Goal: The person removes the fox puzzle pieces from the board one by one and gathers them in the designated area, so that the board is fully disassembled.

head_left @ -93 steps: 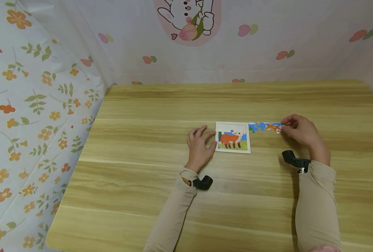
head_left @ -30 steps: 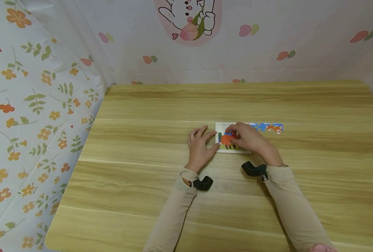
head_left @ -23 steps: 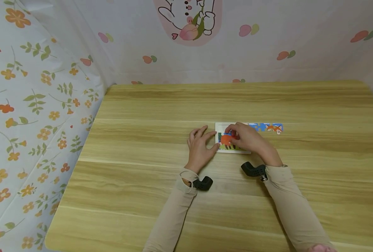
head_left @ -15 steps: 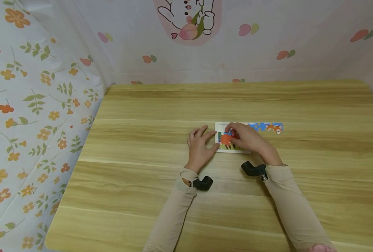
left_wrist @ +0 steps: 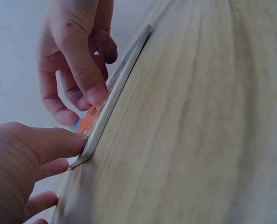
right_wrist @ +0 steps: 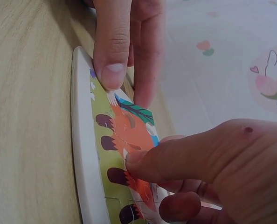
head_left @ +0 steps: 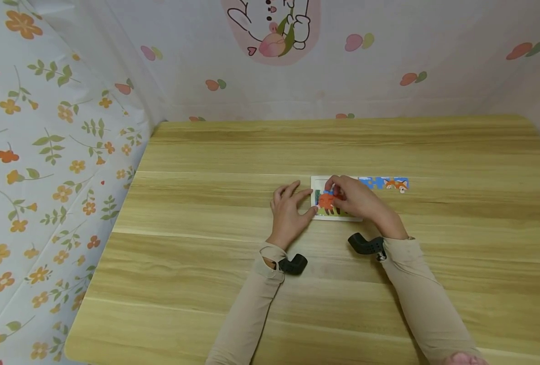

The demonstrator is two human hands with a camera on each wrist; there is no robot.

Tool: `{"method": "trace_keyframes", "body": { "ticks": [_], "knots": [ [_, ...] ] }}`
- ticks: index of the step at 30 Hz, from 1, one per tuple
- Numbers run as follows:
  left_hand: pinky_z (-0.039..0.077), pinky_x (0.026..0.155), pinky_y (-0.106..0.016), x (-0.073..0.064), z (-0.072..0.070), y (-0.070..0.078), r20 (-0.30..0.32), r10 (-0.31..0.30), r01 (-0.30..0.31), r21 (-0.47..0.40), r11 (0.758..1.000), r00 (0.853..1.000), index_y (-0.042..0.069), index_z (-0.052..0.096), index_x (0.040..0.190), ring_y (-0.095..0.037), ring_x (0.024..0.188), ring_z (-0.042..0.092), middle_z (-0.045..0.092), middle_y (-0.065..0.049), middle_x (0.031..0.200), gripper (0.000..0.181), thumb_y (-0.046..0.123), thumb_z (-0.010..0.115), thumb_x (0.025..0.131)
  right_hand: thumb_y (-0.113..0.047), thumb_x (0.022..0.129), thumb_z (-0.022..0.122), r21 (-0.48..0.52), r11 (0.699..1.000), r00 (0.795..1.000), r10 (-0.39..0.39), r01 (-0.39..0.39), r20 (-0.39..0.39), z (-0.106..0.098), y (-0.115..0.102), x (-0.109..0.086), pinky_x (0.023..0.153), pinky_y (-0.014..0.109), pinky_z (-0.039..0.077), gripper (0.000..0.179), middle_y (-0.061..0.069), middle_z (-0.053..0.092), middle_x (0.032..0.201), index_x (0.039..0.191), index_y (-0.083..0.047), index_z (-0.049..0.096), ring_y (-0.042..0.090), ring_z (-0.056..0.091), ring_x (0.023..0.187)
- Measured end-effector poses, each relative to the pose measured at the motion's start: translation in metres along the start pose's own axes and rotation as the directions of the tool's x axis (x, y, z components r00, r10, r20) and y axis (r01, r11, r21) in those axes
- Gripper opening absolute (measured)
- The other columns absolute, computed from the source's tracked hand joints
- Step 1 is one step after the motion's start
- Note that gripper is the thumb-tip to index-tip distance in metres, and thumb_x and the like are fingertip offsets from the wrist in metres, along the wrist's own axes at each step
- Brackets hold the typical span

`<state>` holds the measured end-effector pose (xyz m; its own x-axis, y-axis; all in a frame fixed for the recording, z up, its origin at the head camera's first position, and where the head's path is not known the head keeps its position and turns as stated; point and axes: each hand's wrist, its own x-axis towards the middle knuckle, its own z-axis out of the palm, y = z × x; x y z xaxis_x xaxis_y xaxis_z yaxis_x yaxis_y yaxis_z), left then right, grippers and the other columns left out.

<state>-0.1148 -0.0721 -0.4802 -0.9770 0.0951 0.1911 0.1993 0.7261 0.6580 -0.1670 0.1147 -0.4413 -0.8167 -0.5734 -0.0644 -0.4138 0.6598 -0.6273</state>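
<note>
A small white-rimmed jigsaw board (head_left: pixel 336 218) with a fox picture lies flat on the table. My left hand (head_left: pixel 289 213) is spread at its left side, thumb pressing on the near-left rim and index finger against the edge. Over the picture, my right hand (head_left: pixel 361 196) pinches an orange puzzle piece (left_wrist: pixel 87 120) between thumb and fingers; in the left wrist view the piece stands up above the rim. The right wrist view shows the right thumb at the orange body, near a green leaf. The board's upper right part is hidden under the right hand.
A row of loose puzzle pieces (head_left: pixel 379 183), blue with two fox faces, runs right from the board's upper corner. Black wrist cameras (head_left: pixel 294 264) sit under both wrists. The wooden table (head_left: pixel 197 203) meets patterned cloth (head_left: pixel 306 96) at the back and left.
The right hand has moved left from the far end of the piece row to the board. During the last second it has hardly moved; the left hand stays at the board's edge.
</note>
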Motion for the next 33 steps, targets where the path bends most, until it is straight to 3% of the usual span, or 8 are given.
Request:
{"method": "trace_keyframes", "body": {
  "ticks": [9,23,33],
  "knots": [
    [0.019,0.1,-0.045,0.0008,-0.0007,-0.0016,-0.001,-0.01,0.01,-0.008,1.0,1.0,0.015,0.067,0.116,-0.026,0.125,0.028,0.045,-0.006,0.139,0.039,0.026,0.072,0.079,0.003,0.079,0.066,-0.026,1.0,1.0,0.006,-0.007,-0.019,0.0009,-0.0024,0.0032,0.066,0.036,0.042,0.023,0.01,0.057,0.086,0.1,-0.001,0.057,0.023,0.049,0.072],
    [0.018,0.1,-0.045,0.0011,-0.0019,-0.0001,-0.002,-0.02,0.02,-0.015,1.0,1.0,0.015,0.067,0.116,-0.025,0.125,0.027,0.044,-0.006,0.139,0.039,0.025,0.073,0.078,0.005,0.078,0.065,0.037,0.999,0.998,0.032,-0.03,-0.048,0.0018,-0.0066,0.0055,0.061,0.033,0.041,0.021,0.007,0.055,0.08,0.096,-0.002,0.057,0.021,0.05,0.068],
    [0.018,0.1,-0.045,0.0006,-0.0003,-0.0011,0.009,-0.029,0.029,-0.011,1.0,1.0,0.016,0.067,0.116,-0.024,0.126,0.027,0.044,-0.005,0.14,0.039,0.025,0.072,0.078,0.005,0.078,0.065,0.02,1.0,0.998,0.018,-0.017,-0.066,0.0037,-0.004,0.0048,0.061,0.033,0.04,0.02,0.007,0.054,0.079,0.095,-0.003,0.057,0.021,0.048,0.068]
  ]
}}
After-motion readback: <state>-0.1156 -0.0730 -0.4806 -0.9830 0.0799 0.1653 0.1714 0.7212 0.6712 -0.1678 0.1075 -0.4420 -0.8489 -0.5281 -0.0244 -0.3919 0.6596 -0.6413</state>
